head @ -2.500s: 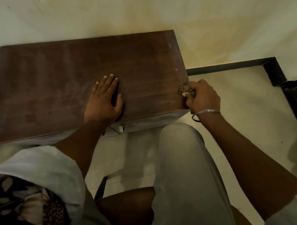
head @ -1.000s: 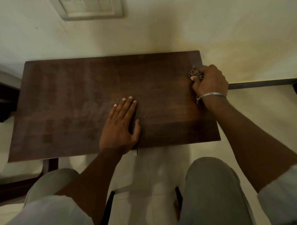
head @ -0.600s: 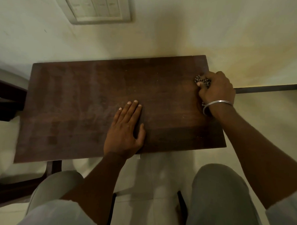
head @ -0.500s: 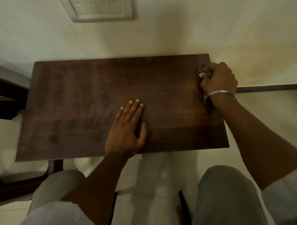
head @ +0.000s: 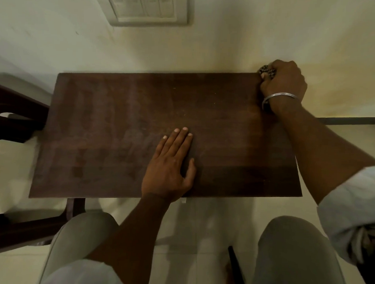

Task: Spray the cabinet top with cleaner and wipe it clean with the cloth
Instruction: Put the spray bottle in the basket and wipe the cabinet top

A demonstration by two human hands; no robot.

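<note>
While the head camera looks steeply down, the dark brown cabinet top point(head: 119, 118) fills the middle of the view, its far long edge against a pale wall point(head: 228, 37). The left hand point(head: 171, 164) lies flat on it, palm down, near the front edge and a little right of centre. Its fingers are straight and close together, pointing toward the wall, with the thumb spread to the right, and it holds nothing.

The right hand point(head: 283, 85) is at the far right corner of the top, where wood meets wall, its fingers curled into a fist round a small bunched cloth point(head: 267, 70) with a dark speckled pattern. Only a little of the cloth shows, sticking out left of the knuckles at the back edge — whether it presses on the wood or on the wall I cannot tell. A silver bangle point(head: 279, 96) circles the right wrist, and the forearm runs down and right to a rolled light sleeve point(head: 350, 211).

Faint paler streaks and smears cross the left half of the surface, and a few tiny light specks lie toward the middle. A white switch plate point(head: 148, 8) sits on the wall above. Dark wooden furniture point(head: 15, 118) stands just beside the cabinet's left end. Below the front edge are two knees in grey trousers point(head: 295, 252) over a pale floor point(head: 200, 227).
</note>
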